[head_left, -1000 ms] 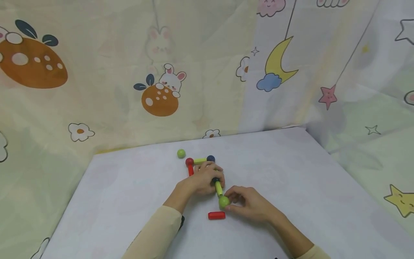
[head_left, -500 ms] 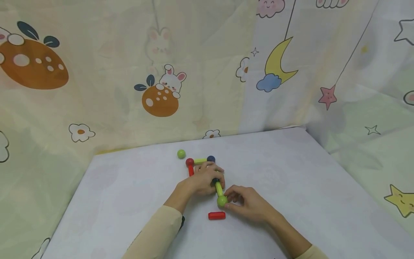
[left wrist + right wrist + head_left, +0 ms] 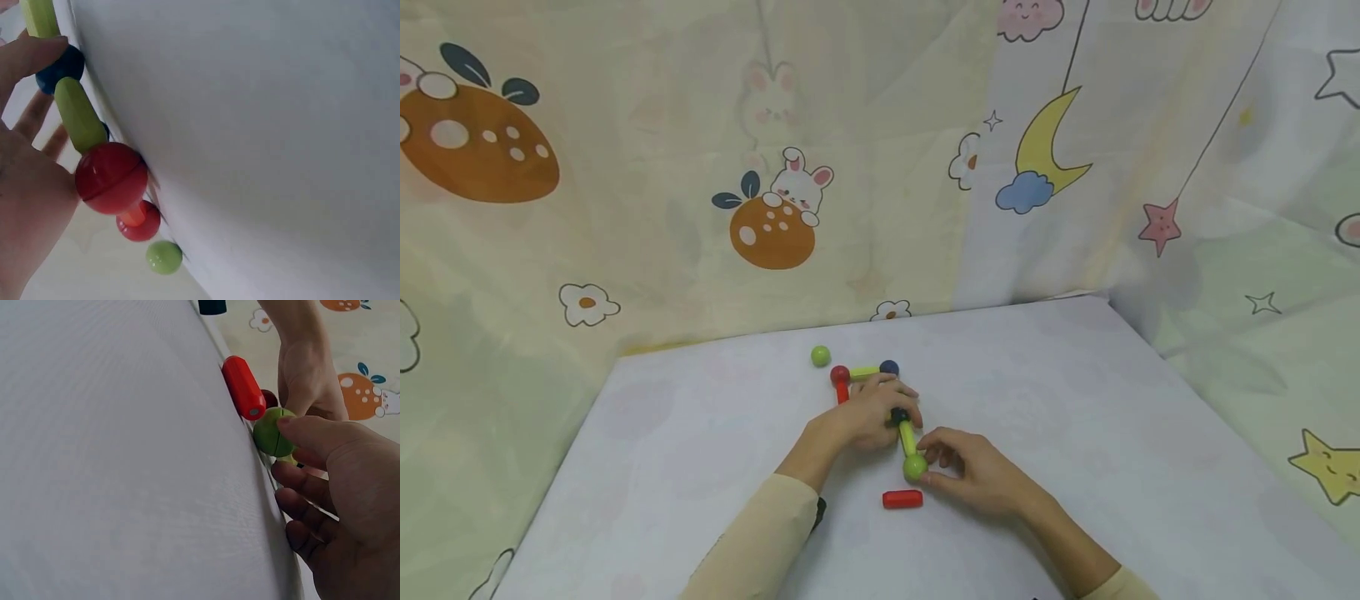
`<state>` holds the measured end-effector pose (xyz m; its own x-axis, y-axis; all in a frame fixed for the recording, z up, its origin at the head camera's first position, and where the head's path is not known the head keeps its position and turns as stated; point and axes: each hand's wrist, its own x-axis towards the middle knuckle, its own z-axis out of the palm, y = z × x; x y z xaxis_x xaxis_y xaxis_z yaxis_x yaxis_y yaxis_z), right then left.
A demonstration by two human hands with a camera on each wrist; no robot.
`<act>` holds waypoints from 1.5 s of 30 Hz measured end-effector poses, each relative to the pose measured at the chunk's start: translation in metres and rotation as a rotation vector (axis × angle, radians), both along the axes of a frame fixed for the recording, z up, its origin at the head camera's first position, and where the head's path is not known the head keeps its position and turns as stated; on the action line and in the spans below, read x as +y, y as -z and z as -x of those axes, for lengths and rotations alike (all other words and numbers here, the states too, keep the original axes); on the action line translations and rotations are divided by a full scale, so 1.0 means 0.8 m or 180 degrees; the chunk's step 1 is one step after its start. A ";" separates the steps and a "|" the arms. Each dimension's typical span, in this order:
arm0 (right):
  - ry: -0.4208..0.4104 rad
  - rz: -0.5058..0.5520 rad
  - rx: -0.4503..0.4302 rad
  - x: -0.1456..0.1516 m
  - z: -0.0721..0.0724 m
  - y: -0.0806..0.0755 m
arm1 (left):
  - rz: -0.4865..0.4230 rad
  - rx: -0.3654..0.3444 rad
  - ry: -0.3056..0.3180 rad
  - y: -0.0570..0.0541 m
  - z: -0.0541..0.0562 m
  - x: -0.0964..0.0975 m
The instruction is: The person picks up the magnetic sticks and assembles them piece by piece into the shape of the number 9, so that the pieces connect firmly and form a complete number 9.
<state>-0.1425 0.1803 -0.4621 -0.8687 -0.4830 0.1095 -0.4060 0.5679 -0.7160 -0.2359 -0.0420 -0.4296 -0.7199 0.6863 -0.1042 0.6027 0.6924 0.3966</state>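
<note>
My left hand [image 3: 874, 414] pinches a dark blue ball [image 3: 61, 70], thumb across it and fingers behind. Yellow-green magnetic rods extend from this ball. One rod [image 3: 80, 114] leads to a red ball [image 3: 112, 178]; the other [image 3: 908, 438] meets a green ball [image 3: 915, 467] on the near side. My right hand [image 3: 981, 473] holds that green ball [image 3: 274, 432], the thumb on its surface and the fingers bent beside it. In the head view, my left hand covers part of the joined balls and rods. Nearer to me, a loose red rod [image 3: 902, 499] lies on the table.
Farther back, a red ball [image 3: 840, 375], a yellow-green rod [image 3: 864, 372] and a dark blue ball [image 3: 889, 367] form one side of the frame. A loose green ball [image 3: 821, 356] sits behind them on the white table [image 3: 1037, 358]. A patterned curtain [image 3: 880, 167] hangs beyond.
The green ball in my right hand has shifted slightly left, and the small gap between it and the rod has closed. My left hand has stayed almost still.
</note>
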 end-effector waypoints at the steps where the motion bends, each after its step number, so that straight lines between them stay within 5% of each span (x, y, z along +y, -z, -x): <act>1: -0.0007 -0.0016 0.0003 -0.001 0.001 -0.001 | -0.0007 0.0037 0.0005 -0.001 0.000 -0.002; 9: -0.0074 -0.0051 0.0258 -0.003 0.009 -0.005 | -0.0170 0.0360 -0.0006 -0.013 -0.009 -0.028; 22: -0.0072 -0.0162 -0.0043 -0.009 0.028 -0.004 | -0.0426 0.0227 -0.0201 -0.006 -0.038 -0.077; 29: -0.0158 -0.0281 -0.0160 -0.012 0.037 -0.006 | -0.0339 0.0057 -0.0258 -0.009 -0.063 -0.088; 45: -0.0433 -0.0316 -0.0277 0.000 0.057 -0.002 | -0.0145 -0.0065 0.0211 -0.001 -0.090 -0.068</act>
<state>-0.1881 0.1801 -0.4607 -0.7988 -0.6013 -0.0172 -0.4228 0.5816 -0.6949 -0.1639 -0.0961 -0.4290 -0.6708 0.7366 -0.0859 0.6381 0.6323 0.4394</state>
